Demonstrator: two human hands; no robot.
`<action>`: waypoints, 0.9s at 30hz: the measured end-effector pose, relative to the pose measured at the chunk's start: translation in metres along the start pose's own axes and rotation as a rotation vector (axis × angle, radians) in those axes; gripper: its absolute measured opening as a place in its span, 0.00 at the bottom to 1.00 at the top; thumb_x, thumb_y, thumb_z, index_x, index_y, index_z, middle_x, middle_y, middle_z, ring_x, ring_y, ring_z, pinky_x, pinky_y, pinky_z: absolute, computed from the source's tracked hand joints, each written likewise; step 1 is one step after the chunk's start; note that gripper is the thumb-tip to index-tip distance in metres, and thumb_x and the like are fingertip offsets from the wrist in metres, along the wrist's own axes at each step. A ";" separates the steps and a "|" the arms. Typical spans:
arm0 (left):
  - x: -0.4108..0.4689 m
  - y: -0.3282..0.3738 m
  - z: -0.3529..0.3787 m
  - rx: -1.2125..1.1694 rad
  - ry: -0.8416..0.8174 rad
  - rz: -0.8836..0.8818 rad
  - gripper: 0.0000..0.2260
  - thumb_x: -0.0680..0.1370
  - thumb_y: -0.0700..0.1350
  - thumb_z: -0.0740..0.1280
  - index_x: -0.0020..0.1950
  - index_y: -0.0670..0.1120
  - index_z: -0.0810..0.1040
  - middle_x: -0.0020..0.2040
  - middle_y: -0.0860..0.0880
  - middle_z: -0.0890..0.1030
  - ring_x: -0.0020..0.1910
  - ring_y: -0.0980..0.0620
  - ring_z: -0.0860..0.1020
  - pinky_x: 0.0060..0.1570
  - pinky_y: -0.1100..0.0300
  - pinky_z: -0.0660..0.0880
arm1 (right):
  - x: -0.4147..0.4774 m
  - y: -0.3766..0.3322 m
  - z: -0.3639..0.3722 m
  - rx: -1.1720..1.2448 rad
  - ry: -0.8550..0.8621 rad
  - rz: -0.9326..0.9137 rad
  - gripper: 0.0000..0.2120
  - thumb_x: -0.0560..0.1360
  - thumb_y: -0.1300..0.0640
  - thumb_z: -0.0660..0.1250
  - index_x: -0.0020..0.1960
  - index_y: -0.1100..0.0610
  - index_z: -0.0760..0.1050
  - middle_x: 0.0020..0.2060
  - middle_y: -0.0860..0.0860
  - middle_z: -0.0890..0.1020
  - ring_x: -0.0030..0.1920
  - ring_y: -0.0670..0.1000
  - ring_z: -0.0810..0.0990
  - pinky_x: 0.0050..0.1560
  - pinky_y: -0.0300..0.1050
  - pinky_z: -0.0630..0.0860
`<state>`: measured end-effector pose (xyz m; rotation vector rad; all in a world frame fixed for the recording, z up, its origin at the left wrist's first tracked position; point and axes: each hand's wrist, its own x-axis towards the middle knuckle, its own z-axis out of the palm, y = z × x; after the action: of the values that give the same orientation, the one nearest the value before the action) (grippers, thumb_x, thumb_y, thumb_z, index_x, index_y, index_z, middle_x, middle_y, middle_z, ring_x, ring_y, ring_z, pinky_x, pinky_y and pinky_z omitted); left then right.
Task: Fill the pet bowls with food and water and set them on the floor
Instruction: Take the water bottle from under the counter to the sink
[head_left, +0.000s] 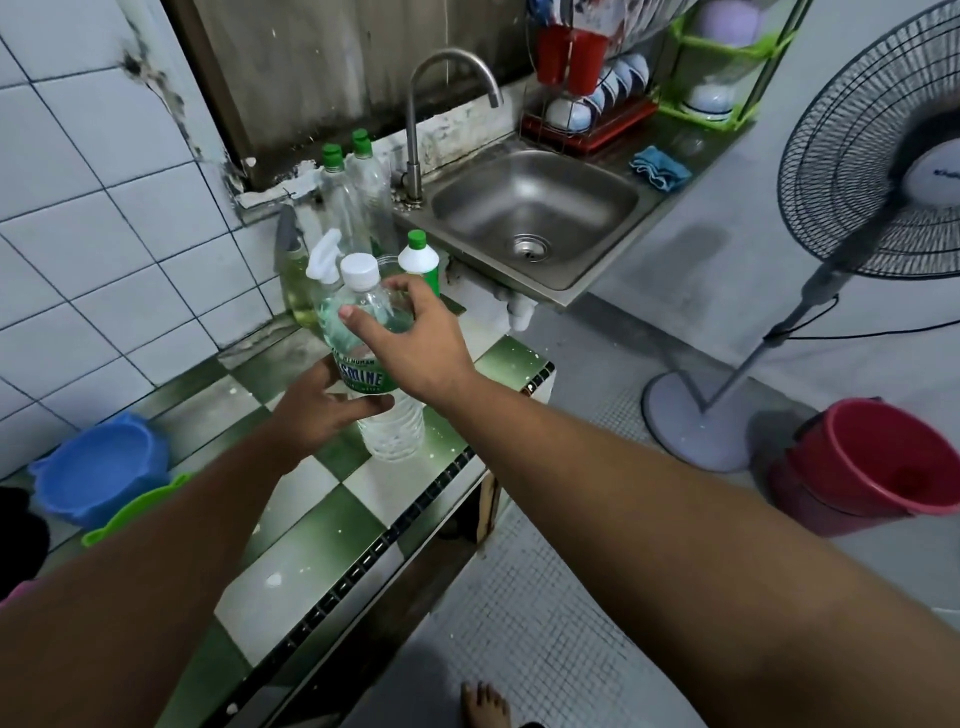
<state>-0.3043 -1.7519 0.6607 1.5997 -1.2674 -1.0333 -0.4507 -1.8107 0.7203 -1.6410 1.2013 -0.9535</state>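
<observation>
On the checkered counter (311, 525), right hand (415, 343) grips the water bottle (395, 431) high, left hand (317, 410) midway.

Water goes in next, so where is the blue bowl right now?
Head view, far left: the blue bowl sits on the checkered counter by the tiled wall, just behind the green bowl.

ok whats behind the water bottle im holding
Behind the water bottle: a spray bottle, a small green-capped bottle and two tall clear bottles. The right hand and bottle cover their lower parts.
</observation>
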 end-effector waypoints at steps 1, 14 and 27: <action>0.002 -0.001 -0.001 0.004 0.006 -0.002 0.23 0.72 0.41 0.80 0.65 0.49 0.80 0.56 0.56 0.86 0.55 0.53 0.85 0.62 0.50 0.78 | 0.002 0.001 0.001 -0.001 -0.006 -0.002 0.30 0.64 0.31 0.71 0.60 0.45 0.72 0.57 0.46 0.81 0.57 0.48 0.80 0.59 0.53 0.78; 0.019 -0.017 -0.018 0.037 0.043 -0.015 0.26 0.72 0.41 0.80 0.68 0.51 0.79 0.60 0.54 0.85 0.62 0.54 0.82 0.65 0.50 0.76 | 0.028 0.009 0.019 0.034 -0.082 -0.010 0.28 0.67 0.35 0.73 0.61 0.46 0.72 0.59 0.49 0.80 0.58 0.50 0.79 0.61 0.54 0.77; 0.030 -0.029 -0.036 0.004 0.190 -0.092 0.25 0.70 0.39 0.80 0.65 0.49 0.80 0.57 0.59 0.83 0.48 0.71 0.81 0.43 0.75 0.75 | 0.055 0.008 0.050 0.061 -0.205 -0.012 0.31 0.69 0.37 0.72 0.67 0.50 0.71 0.62 0.50 0.78 0.60 0.51 0.77 0.63 0.55 0.76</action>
<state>-0.2572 -1.7734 0.6419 1.7291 -1.0782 -0.9105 -0.3941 -1.8548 0.7009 -1.6551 1.0148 -0.8001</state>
